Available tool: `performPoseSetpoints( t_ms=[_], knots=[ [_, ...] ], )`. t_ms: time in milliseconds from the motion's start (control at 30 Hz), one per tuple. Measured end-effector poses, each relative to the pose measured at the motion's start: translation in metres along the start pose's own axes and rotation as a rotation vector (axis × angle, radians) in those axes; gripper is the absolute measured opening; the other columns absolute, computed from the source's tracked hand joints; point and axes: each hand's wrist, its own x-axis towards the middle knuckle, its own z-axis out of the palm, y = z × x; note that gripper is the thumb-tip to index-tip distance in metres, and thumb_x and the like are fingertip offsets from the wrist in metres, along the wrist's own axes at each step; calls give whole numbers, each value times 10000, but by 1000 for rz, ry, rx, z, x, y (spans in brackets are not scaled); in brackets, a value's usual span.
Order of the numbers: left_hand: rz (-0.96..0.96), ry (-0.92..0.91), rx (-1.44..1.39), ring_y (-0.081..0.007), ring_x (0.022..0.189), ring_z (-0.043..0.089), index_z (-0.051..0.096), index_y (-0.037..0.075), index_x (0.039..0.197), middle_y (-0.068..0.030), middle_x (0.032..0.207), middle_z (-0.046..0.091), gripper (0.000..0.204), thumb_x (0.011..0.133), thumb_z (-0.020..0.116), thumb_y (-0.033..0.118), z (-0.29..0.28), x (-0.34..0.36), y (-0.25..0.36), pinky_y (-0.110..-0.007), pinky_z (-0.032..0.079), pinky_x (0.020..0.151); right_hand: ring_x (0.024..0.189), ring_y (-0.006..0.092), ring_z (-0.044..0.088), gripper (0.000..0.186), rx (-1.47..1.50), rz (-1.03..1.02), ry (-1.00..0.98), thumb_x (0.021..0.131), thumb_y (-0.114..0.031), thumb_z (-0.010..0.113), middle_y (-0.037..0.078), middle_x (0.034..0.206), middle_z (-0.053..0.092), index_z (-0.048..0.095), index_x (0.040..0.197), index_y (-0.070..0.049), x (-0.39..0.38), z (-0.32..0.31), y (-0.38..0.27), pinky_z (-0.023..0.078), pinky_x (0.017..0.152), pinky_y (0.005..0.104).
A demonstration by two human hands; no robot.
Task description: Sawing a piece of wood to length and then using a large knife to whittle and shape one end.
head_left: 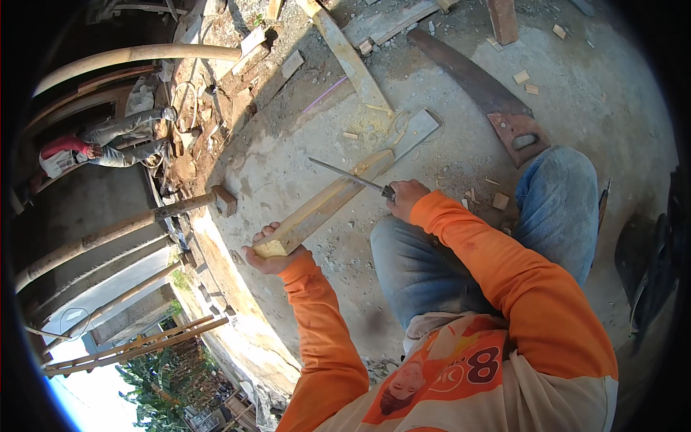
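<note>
Two hands busy: left hand (270, 252) grips wooden slat (338, 198) at its near end; right hand (404, 196) clasps knife (349, 175), blade across slat, handsaw (482, 90) beyond. Shave away from the holding fingers, shallow strokes.

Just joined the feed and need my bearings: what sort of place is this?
Likely an outdoor building site, on a raised concrete slab. A handsaw and timber offcuts lie on it, with bamboo poles propped below its edge.

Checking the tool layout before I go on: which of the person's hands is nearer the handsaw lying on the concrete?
Right. The right hand, gripping a knife, sits just below-left of the handsaw. The left hand holds the near end of the wooden stick, farther down-left.
</note>
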Motion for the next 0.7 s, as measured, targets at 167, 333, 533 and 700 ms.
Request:
performPoseSetpoints(
  t_ms=[167,333,533,700],
  knots=[
    [-44,-63,5,-242,610,520,491,91,669,-63,616,495,350,828,435,398,1,-3,12,-403,470,625,845,339,623,266,-125,-269,-67,801,-253,582,170,871,646,604,959,-40,-21,-3,-35,495,772,419],
    [-37,-180,-13,-238,630,514,485,72,698,-64,636,483,348,822,449,396,-9,9,6,-394,461,655,845,340,620,242,-60,-1,15,799,-253,582,165,855,645,602,937,-55,-7,-2,-2,490,771,443],
    [-59,-129,-19,-234,632,495,483,74,702,-60,631,469,354,820,458,407,2,3,2,-388,450,646,862,367,613,260,-61,60,140,800,-260,584,181,900,642,605,970,-64,-3,17,38,489,781,438],
    [-34,-80,34,-241,635,502,480,84,683,-60,625,468,360,820,451,415,-2,5,13,-387,450,647,854,354,619,250,-99,-83,-63,791,-247,594,172,910,643,603,970,-73,-14,-4,-15,493,776,435]
  ],
)
